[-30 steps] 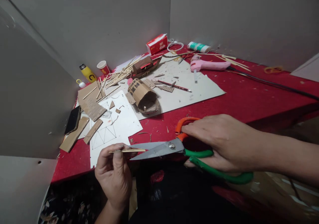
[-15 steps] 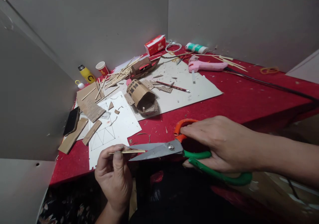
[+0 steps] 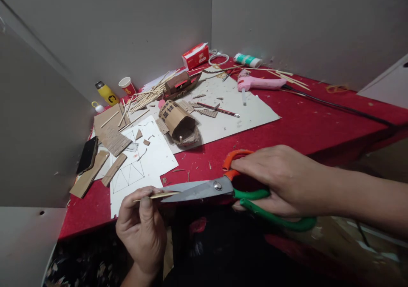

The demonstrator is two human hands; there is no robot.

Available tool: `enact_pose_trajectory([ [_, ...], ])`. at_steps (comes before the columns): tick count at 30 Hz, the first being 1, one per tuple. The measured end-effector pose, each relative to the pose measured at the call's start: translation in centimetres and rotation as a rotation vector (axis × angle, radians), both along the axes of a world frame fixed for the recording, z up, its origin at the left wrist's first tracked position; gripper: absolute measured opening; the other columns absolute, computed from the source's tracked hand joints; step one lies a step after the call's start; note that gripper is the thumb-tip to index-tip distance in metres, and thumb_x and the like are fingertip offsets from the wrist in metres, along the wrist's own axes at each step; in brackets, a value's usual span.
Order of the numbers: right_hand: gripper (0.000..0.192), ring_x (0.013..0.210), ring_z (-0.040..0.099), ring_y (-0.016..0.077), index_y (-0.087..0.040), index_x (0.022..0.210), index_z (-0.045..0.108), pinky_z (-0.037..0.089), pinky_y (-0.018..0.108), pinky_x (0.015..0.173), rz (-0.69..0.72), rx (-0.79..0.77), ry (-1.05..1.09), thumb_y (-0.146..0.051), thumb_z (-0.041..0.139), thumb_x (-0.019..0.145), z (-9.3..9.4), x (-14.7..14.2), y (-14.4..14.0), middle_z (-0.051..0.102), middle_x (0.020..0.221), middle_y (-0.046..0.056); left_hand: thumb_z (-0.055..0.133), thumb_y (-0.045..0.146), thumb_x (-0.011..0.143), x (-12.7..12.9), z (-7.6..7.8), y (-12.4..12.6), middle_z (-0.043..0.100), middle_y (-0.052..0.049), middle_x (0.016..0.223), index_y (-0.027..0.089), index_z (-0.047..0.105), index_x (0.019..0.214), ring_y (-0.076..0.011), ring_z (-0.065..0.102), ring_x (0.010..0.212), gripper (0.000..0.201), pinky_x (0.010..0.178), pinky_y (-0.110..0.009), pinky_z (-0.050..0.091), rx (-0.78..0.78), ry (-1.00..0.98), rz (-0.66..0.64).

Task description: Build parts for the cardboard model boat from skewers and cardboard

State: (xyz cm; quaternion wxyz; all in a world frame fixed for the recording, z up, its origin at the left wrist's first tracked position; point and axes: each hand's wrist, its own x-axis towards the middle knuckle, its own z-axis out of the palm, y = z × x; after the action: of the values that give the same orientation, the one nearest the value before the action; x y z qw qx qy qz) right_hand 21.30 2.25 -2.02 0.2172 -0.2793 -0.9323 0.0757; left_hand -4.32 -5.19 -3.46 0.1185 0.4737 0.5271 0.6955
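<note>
L hand [image 3: 142,229] pinches thin stick [image 3: 152,196] at near edge of red table [image 3: 306,121]. R hand [image 3: 280,180] grips scissors [image 3: 223,189], blades nearly closed on stick tip. Cut not yet through; cardboard boat [image 3: 179,125] sits farther back on table, unfinished.

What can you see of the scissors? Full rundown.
The scissors are large, with plain grey metal blades joined by a round pivot screw and two loop handles, one orange on top, one green below, plastic by the look. The right hand grips the handles, fingers through the loops. They lie roughly level, tips pointing left, held over the near edge of the red table. The blades are slightly parted, with a thin wooden stick between them; the left hand pinches that stick.
</note>
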Motion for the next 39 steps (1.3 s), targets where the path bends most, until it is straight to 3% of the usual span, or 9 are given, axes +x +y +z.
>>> enact_pose_trajectory([
  [4,0.036,0.067,0.065,0.0233,-0.019,0.092,0.057,0.046,0.032,0.056,-0.029,-0.124,0.033,-0.054,0.057,0.084,0.04,0.11,-0.32,0.069,0.08,0.008,0.066,0.025,0.086,0.08,0.39,0.02,0.071,0.002,0.079,0.019,0.068,0.085,-0.0134,0.07,0.068,0.006,0.062,-0.025,0.061,0.043,-0.073,-0.016],
  [10,0.042,0.069,0.067,0.0281,-0.014,0.093,0.06,0.047,0.036,0.056,-0.047,-0.094,0.024,-0.054,0.06,0.081,-0.3,-0.13,-0.61,0.069,0.082,0.011,0.067,0.026,0.085,0.05,0.09,-0.26,0.072,0.001,0.082,0.021,0.069,0.088,-0.0133,0.07,0.07,0.006,0.064,-0.025,0.06,0.058,-0.048,-0.036],
  [17,0.038,0.06,0.063,0.0232,-0.017,0.086,0.057,0.042,0.032,0.053,-0.036,-0.052,-0.017,-0.054,0.055,0.084,-0.26,-0.31,-0.76,0.065,0.071,0.007,0.065,0.019,0.086,0.35,0.0,-0.18,0.072,0.001,0.079,0.021,0.07,0.088,-0.0124,0.069,0.07,0.006,0.066,-0.023,0.057,0.113,-0.007,-0.074],
  [21,0.042,0.066,0.064,0.0247,-0.016,0.092,0.057,0.043,0.033,0.056,-0.044,-0.029,-0.024,-0.057,0.05,0.087,-0.6,-0.14,-0.74,0.066,0.077,0.01,0.064,0.019,0.087,0.24,0.17,-0.41,0.072,0.0,0.079,0.02,0.07,0.087,-0.0123,0.069,0.07,0.006,0.065,-0.021,0.057,0.096,0.028,-0.061],
  [39,0.04,0.06,0.062,0.024,-0.013,0.09,0.061,0.039,0.032,0.052,-0.022,-0.072,-0.05,-0.053,0.058,0.084,0.1,-0.28,-0.75,0.065,0.072,0.008,0.063,0.013,0.087,0.01,-0.17,-0.46,0.072,-0.001,0.081,0.018,0.069,0.09,-0.0128,0.07,0.071,0.009,0.064,-0.023,0.058,0.086,0.076,-0.061],
])
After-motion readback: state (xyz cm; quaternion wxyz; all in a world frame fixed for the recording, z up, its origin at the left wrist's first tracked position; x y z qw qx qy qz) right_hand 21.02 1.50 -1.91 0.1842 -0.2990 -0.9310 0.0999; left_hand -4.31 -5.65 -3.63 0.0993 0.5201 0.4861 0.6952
